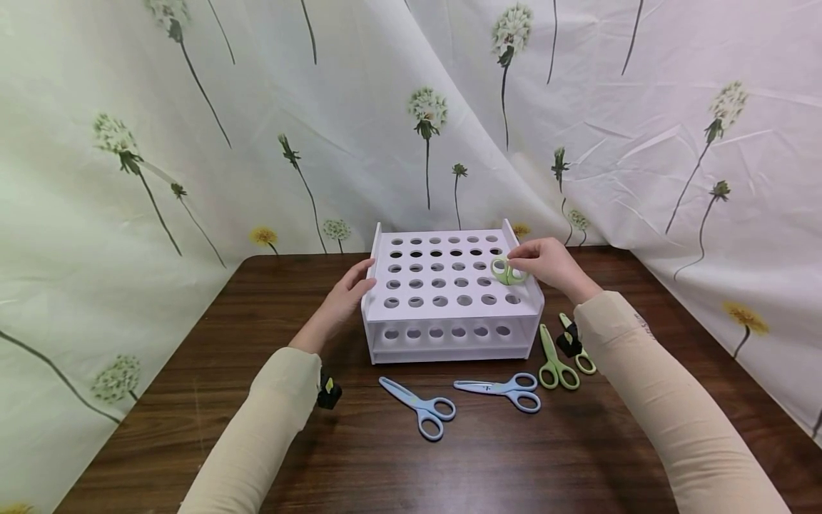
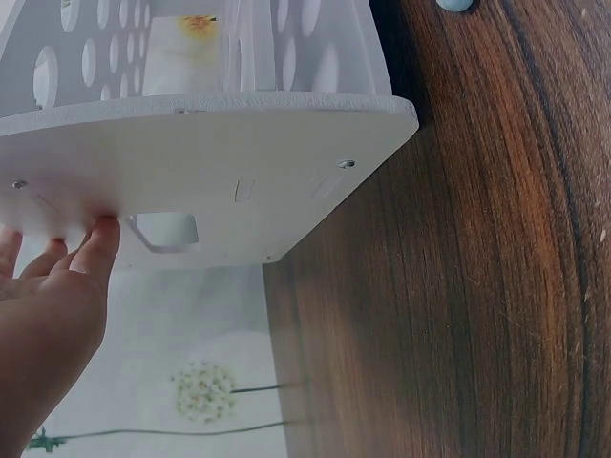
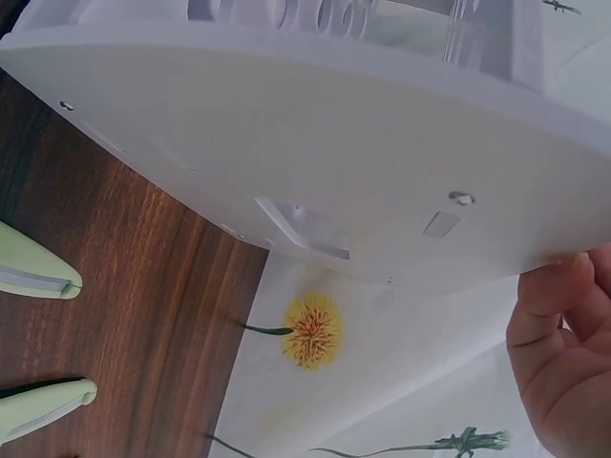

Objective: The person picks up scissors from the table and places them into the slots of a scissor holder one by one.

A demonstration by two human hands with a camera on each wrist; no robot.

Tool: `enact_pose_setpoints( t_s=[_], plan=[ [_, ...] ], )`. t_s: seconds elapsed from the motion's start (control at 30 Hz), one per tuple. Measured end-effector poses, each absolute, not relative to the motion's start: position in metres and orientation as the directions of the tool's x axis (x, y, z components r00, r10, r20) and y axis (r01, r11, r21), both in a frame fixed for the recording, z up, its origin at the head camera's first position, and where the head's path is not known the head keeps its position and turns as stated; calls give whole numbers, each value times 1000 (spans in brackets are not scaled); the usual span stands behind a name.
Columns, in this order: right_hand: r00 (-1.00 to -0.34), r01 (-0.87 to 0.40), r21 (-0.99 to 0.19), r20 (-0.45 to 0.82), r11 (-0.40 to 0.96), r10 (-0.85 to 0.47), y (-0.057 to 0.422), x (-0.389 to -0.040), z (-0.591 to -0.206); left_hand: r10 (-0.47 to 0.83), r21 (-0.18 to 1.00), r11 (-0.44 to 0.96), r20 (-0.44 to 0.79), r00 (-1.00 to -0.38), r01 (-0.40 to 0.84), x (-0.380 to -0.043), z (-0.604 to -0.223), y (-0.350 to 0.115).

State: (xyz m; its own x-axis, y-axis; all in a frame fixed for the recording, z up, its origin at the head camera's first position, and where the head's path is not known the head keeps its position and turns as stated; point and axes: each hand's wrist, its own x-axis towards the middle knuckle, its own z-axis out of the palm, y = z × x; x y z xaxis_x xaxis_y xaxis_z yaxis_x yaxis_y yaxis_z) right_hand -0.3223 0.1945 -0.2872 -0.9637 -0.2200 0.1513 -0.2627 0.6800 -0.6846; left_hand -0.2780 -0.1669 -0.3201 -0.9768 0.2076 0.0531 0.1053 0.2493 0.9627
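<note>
A white rack (image 1: 424, 312) with rows of round holes stands on the table. At its right side my right hand (image 1: 546, 264) pinches a pair of green scissors (image 1: 499, 277), handle loops up; their blades are hidden at the rack's top. My left hand (image 1: 347, 291) rests its fingertips on the rack's left side panel (image 2: 239, 162), fingers fairly straight. In the right wrist view, the fingers (image 3: 554, 286) of my right hand are at the edge of the right side panel (image 3: 334, 143), and the scissors are out of sight there.
In front of the rack lie blue scissors (image 1: 420, 407) and a second blue pair (image 1: 511, 387). Right of it are green scissors (image 1: 549, 357) and another green pair (image 1: 585, 360), partly behind my right wrist. A flower-printed cloth (image 1: 359, 107) hangs behind the wooden table (image 1: 257, 314).
</note>
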Motion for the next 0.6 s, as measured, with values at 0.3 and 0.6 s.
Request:
enact_pose_setpoints(
  t_s=[0.3, 0.6],
  plan=[
    [-967, -251, -731, 157, 634, -202, 197, -318, -285, 205, 958, 269, 47, -978, 103, -278, -320, -167],
    [-968, -249, -767, 186, 592, -166, 202, -315, -285, 206, 965, 235, 65, -976, 114, -298, -341, -175]
  ],
)
